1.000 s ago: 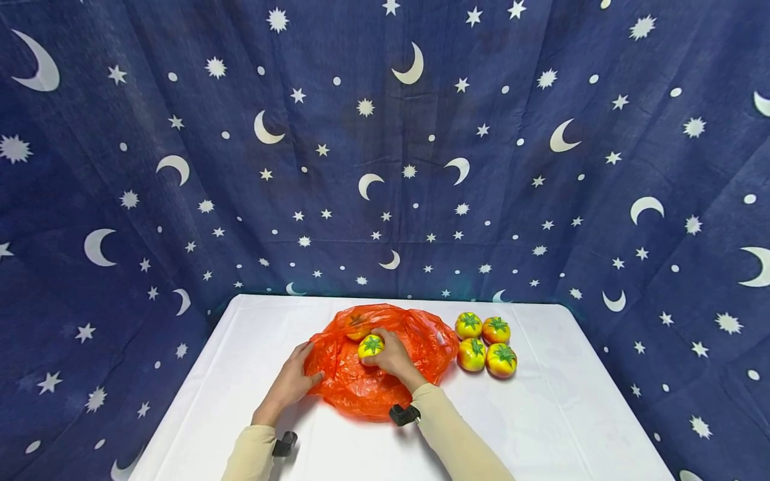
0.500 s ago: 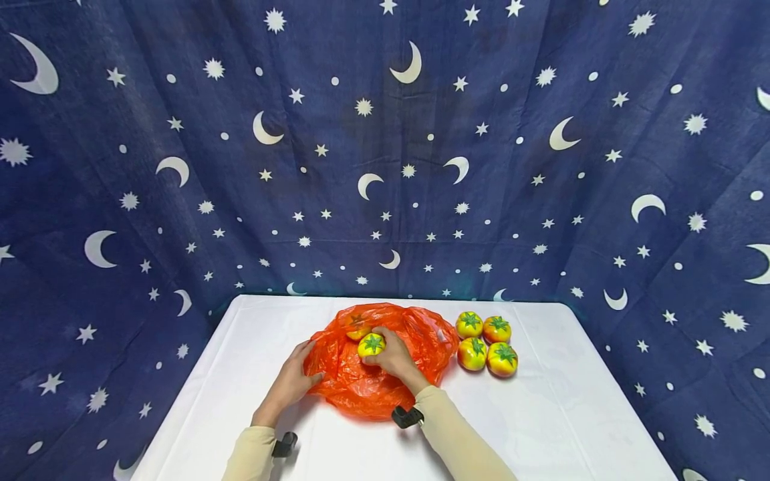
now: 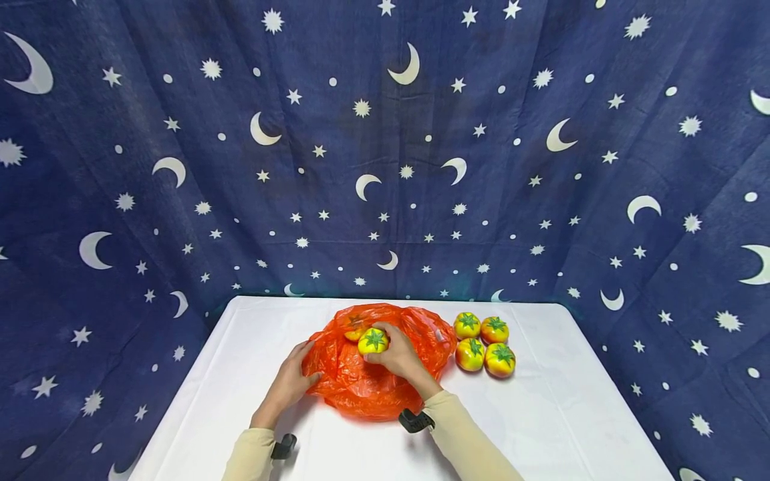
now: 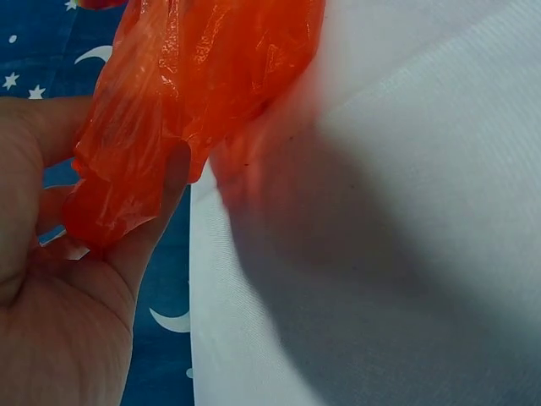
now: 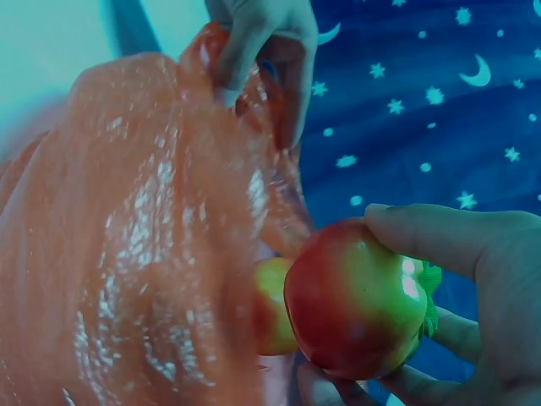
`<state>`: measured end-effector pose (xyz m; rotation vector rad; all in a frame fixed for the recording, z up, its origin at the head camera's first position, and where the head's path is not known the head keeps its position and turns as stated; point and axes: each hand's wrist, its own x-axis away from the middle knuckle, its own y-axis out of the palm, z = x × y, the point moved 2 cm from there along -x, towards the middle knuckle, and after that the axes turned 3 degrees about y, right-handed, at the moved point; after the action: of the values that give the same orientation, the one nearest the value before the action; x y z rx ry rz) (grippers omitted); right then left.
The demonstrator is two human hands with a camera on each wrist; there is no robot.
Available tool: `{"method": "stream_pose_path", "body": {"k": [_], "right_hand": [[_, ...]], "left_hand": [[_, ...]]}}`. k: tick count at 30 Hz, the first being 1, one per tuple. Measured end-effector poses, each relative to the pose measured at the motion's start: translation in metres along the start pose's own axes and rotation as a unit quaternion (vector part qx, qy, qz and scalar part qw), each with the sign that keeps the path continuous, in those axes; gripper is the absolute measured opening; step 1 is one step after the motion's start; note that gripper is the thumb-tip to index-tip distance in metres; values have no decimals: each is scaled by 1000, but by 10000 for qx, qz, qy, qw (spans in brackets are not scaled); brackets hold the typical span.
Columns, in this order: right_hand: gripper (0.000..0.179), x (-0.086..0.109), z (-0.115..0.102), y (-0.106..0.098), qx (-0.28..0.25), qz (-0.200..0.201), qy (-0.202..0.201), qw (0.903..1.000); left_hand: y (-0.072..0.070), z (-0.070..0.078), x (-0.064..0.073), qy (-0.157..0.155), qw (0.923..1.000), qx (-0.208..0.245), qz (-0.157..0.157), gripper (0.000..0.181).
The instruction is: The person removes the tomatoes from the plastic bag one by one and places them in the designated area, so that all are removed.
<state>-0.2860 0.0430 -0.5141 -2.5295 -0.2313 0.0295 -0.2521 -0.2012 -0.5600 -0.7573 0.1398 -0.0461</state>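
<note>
fruit (image 3: 371, 341), yellow-red, sits clasped in right hand (image 3: 398, 354); left hand (image 3: 289, 383) pinches the orange-red bag (image 3: 363, 394).

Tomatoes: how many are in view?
6: one tomato in the right hand, another tomato inside the red bag, four loose tomatoes on the table beside it; the bag may hide more.

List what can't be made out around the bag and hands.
Head: the upper part of the bagged fruit, veiled by the bag.
Left wrist: part of the left hand, behind the bag; a red thing cut off by the top edge.
Right wrist: part of the bagged fruit, behind the held fruit; part of the right hand, past the right edge.
</note>
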Motion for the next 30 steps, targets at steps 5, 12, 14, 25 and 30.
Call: {"method": "stream_pose_path", "body": {"k": [5,12,14,25,30], "right_hand": [[67,5,-5,-10,-3,64,-148,9999],[67,15,-7,-22,-171,135,-113,9997],[67,18,-8,-26,-252,224,-146,9993],[66,30,-12,-49,-477,631,-83,9968],[67,35,-10,-58,-469,804,-178,9955]], "left_hand": [[0,-1,-3,-55,10000,41,7,72],[0,-1,-5,-179,9998,33,-34,74],[-1,-1,-5,-183,9998,20,-31,75],[-3,0,-6,-118,9999,50,-87,81],[-5,0,-6,4,10000,63,-7,86]]}}
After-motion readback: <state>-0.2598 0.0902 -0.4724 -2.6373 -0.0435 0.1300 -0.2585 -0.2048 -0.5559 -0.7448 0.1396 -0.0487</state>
